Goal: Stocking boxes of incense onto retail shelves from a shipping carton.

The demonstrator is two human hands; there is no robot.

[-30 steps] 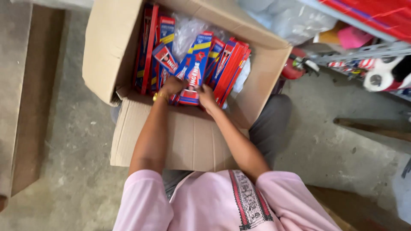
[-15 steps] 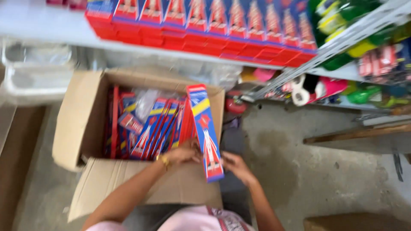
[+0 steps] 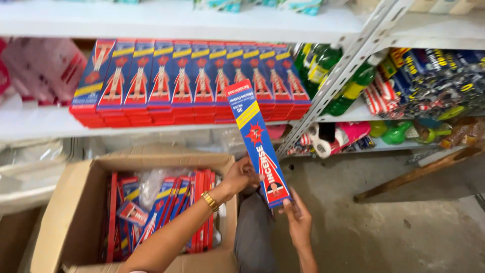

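— Since a second ago both hands have come up out of the cardboard box (image 3: 76,202); back then they were down among the packs, and now one long blue and red incense box (image 3: 257,146) is lifted clear, and the view has swung up to the shelf.

— Who's holding it, and how?

— Left hand (image 3: 242,176) is curled round its left edge about two thirds of the way down, a gold bracelet (image 3: 210,200) on that wrist. Right hand (image 3: 297,218) pinches the bottom corner from below. Both closed on it, fingers not spread.

— Where is the box in relation to the shelf?

— In the air, tilted, its top end in front of the row of matching boxes (image 3: 192,81) standing on the white shelf (image 3: 45,124). Not touching them, as far as I can tell.

— So how far along would you say?

— I'd judge well on. That row fills most of the shelf's width, with stacked boxes beneath it. Yet the carton still holds a good many packs, standing on edge, plus some clear plastic wrap (image 3: 151,184). So this box is not yet placed and plenty remain.

— Anything else nearby?

— Green bottles (image 3: 323,63) just right of the row, beyond the slanted metal shelf brace (image 3: 333,86).
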